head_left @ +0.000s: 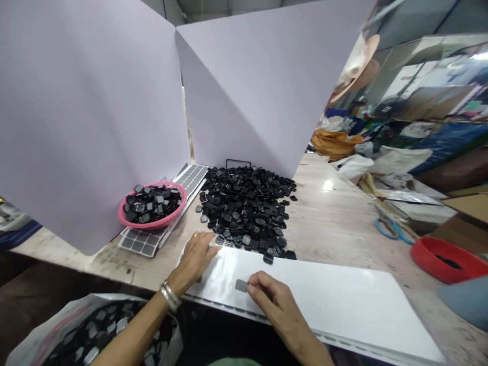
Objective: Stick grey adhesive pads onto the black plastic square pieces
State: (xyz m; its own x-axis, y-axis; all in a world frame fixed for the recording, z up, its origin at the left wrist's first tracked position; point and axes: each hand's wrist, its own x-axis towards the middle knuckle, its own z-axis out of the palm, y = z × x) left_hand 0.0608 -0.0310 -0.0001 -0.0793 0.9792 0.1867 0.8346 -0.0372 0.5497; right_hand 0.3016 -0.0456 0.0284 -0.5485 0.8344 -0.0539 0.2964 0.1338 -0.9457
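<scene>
My right hand pinches a small grey rounded-square sticker by its edge, over a long white board at the table's front edge. My left hand, with bangles at the wrist, rests on the board's left end. Its fingers are stretched out and its thumb is apart; a dark bit beneath the palm is mostly hidden. Just beyond the hands lies a big heap of small black plastic pieces, a few reaching the board's far edge.
A pink basket of black pieces stands at left on grey sticker sheets. An open white sack of pieces sits below. Blue-handled scissors and a red bowl lie right. Tall pale panels enclose the back and left.
</scene>
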